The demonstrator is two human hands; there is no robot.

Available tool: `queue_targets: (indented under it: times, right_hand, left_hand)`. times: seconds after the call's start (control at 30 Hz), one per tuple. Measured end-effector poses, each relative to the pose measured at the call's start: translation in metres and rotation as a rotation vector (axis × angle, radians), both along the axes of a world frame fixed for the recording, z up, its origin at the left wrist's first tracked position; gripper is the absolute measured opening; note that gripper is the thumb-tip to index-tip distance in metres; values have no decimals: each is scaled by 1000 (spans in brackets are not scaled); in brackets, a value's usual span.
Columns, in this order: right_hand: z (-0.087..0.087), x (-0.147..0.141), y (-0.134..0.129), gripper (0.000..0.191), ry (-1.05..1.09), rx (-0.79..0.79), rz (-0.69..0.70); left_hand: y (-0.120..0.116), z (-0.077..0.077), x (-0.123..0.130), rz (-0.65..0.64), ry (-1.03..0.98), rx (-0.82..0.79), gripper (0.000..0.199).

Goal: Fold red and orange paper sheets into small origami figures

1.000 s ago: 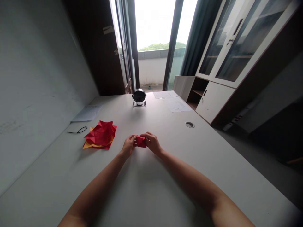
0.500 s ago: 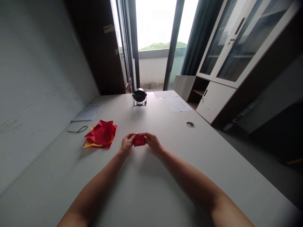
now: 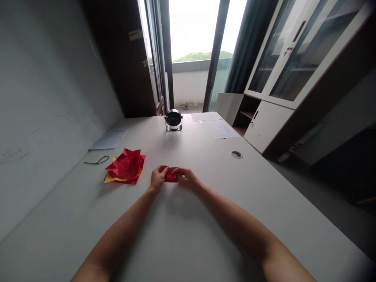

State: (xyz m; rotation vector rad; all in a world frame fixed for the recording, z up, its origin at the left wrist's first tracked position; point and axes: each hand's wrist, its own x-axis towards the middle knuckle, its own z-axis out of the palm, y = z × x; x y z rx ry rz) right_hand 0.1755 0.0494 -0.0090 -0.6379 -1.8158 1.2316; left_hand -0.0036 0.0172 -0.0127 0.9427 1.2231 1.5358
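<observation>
A small folded red paper (image 3: 170, 176) is held between both hands, just above or on the white table. My left hand (image 3: 158, 176) pinches its left edge, thumb on the near face. My right hand (image 3: 186, 177) grips the right side, with the index finger lying across the paper's upper part. Some of my right fingers are hidden behind the sheet. To the left lies a stack of creased red and yellow papers (image 3: 127, 164), star-like in outline, some distance from my left hand.
A round black and silver device (image 3: 173, 120) stands at the table's far end. Printed sheets (image 3: 223, 129) lie at the far right, another sheet (image 3: 108, 139) by the left wall. A black cable tie (image 3: 98, 161) and a round cable hole (image 3: 236, 154) are also on the table (image 3: 188, 235).
My right hand has shifted slightly left, its index finger now further over the red paper. The paper has moved a little to the left. My left hand keeps its grip.
</observation>
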Motion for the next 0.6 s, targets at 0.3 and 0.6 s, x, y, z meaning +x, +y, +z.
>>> queue_targets:
  times: [0.3,0.6]
  right_hand:
    - [-4,2,8,22,25,73,-156]
    - [-8,1,11,23,47,41,-168]
  left_hand:
    - [-6,11,7,-116,-115,33,51]
    - [-8,14,9,-109,2,33,18]
